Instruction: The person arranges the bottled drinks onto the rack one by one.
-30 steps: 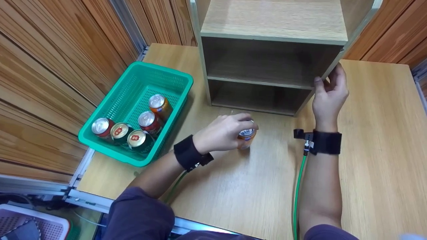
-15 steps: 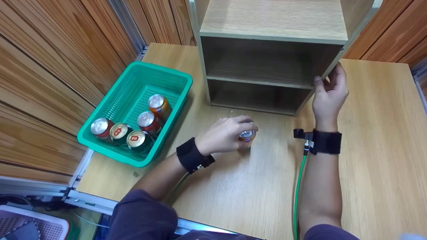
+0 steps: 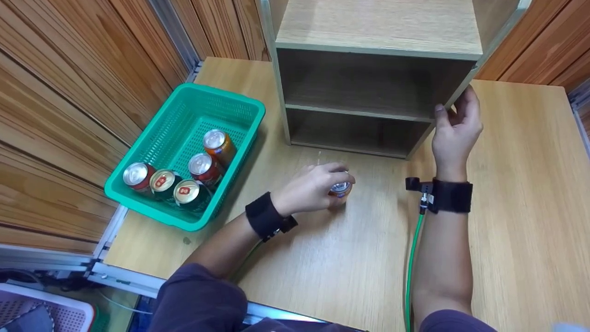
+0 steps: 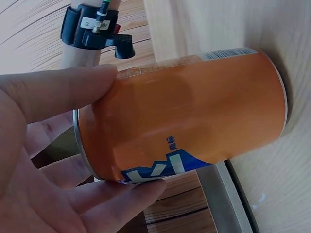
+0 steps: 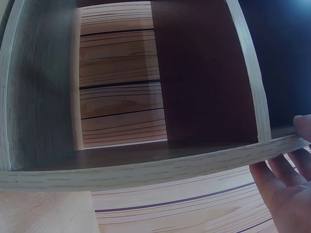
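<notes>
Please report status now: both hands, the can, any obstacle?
Left hand grips orange can, upright on table. Right hand holds shelf side panel. Nothing between can and shelf.

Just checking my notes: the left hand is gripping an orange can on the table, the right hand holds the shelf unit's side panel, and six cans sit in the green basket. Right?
Not quite. The head view shows five cans in the green basket, not six. The rest holds: the left hand grips the orange can on the table, the right hand holds the shelf unit.

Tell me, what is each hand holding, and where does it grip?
The left hand grips an orange can round its side, near the top. The right hand holds the wooden shelf unit by its right front edge.
</notes>
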Available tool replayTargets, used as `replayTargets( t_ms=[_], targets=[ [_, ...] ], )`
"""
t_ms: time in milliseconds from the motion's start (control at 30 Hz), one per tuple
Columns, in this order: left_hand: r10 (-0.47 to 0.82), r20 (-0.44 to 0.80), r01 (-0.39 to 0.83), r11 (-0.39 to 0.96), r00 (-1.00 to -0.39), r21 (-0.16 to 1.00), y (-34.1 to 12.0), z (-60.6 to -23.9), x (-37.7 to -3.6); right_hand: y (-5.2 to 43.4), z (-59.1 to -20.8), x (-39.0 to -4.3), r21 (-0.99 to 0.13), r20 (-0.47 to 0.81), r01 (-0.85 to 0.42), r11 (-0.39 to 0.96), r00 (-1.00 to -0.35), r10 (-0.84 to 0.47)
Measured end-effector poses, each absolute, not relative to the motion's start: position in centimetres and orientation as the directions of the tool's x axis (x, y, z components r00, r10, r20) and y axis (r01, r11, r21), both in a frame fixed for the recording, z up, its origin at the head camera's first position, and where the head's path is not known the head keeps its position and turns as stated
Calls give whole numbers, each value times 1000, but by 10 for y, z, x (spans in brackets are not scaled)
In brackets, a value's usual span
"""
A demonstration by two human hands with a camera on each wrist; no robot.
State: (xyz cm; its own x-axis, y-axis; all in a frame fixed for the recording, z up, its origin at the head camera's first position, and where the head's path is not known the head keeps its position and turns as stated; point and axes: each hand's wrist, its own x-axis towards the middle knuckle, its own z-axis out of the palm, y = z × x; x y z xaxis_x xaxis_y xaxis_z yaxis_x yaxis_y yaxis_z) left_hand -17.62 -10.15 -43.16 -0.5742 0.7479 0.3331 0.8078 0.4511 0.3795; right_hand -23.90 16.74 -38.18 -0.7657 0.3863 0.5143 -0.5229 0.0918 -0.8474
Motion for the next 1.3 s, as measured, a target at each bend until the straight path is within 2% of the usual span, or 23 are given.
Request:
replayTargets(
  t_ms=[400, 633, 967, 1133, 1300],
  targets=[
    [753, 296, 792, 458, -587, 404, -104, -431, -176, 166, -382, -239, -838, 518, -542, 57, -760, 392],
    [773, 280, 800, 443, -569, 406, -108, -431, -178, 167, -382, -240, -841, 520, -536, 78, -759, 391],
    [786, 162, 745, 465, -596, 479, -113, -427, -182, 167, -384, -241, -844, 519, -530, 88, -762, 388],
    [752, 273, 772, 455, -600, 443, -119, -413, -187, 167, -384, -241, -842, 518, -533, 80, -761, 391],
    [702, 417, 810, 424, -577, 406, -124, -398, -192, 167, -384, -241, -833, 528, -549, 68, -753, 393]
  ],
)
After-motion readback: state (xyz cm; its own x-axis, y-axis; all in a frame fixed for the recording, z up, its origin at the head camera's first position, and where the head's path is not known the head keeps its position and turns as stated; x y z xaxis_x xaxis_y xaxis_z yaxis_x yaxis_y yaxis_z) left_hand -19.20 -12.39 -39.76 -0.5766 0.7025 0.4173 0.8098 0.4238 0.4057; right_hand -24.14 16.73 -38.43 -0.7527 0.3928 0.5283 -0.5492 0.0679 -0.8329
